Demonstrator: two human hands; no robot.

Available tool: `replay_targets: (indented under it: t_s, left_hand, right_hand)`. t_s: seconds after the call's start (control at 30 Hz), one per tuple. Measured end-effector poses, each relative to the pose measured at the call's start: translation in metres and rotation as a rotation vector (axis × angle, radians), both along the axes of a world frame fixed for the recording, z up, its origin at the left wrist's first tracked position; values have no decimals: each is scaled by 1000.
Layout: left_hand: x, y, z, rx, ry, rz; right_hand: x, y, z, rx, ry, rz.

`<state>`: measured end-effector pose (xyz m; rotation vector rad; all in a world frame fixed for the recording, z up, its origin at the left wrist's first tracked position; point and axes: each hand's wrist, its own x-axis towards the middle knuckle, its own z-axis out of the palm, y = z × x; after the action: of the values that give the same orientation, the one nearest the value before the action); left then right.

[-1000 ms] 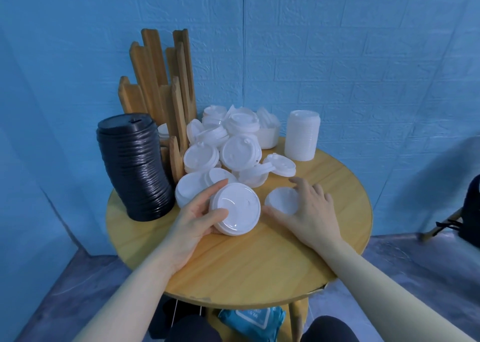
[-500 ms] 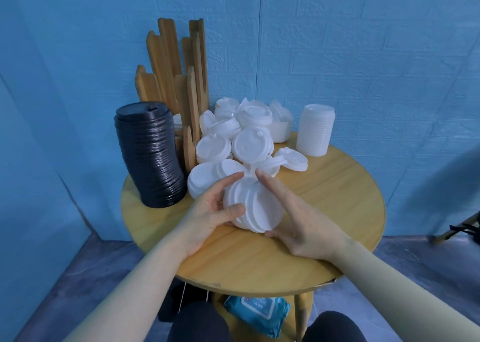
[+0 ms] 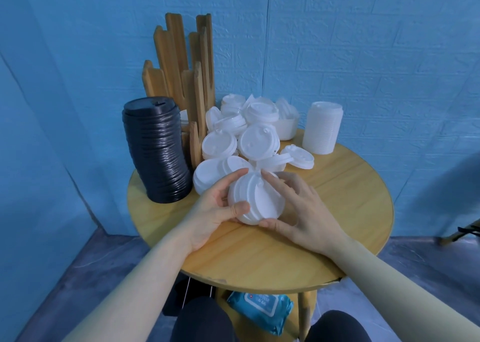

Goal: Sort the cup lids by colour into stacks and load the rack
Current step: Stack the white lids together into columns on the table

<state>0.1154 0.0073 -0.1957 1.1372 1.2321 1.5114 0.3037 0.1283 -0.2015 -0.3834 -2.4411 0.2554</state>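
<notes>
I clasp a few white lids (image 3: 255, 201) at the tabletop (image 3: 337, 211) centre, left hand (image 3: 215, 209) gripping at nine o'clock, right hand (image 3: 298, 206) at three; light, thin, slippery plastic, probably best held by the rims.

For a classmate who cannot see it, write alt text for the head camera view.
Both hands, left and right, hold a small bunch of white lids on edge above a round wooden table. Behind lie loose white lids, a black lid stack, a white stack and a wooden rack.
</notes>
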Motion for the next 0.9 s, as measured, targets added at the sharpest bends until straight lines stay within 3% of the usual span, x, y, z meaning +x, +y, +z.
replay_targets:
  t_s: [0.13, 0.4, 0.63, 0.9]
  left_hand:
    - [1, -1, 1, 9, 14, -30]
    - [3, -1, 1, 9, -6, 23]
    - [3, -1, 1, 2, 14, 13]
    - [2, 0, 0, -15, -20, 38]
  right_hand:
    - [3, 1, 0, -91, 34, 134]
    - [3, -5, 9, -52, -55, 228]
    - [2, -5, 4, -220, 21, 129]
    - [5, -5, 2, -429, 41, 189]
